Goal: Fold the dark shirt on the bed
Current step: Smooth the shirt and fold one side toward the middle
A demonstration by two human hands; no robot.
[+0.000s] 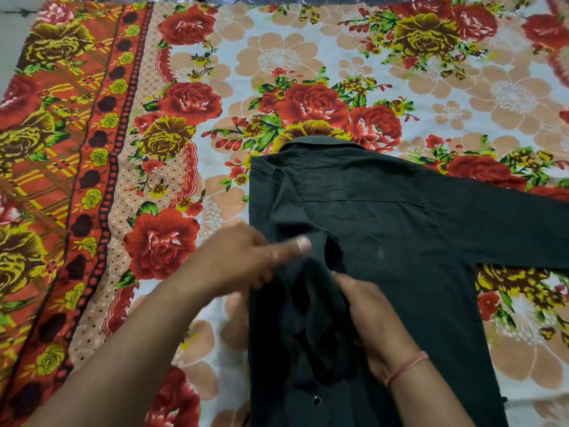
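The shirt (pixel 385 241) is spread on the bed (pixel 277 57) toward its near right corner, collar (pixel 320 142) toward the far edge. One sleeve (pixel 508 217) is extended to the right edge; the other is folded over the shirt's left half.

Floral bedsheet (pixel 308 57), red patterned border (pixel 61 149)

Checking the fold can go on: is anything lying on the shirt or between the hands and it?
Nothing visible. The left hand and right hand are both already on the shirt, at its folded-in side. Only the bedsheet surrounds it.
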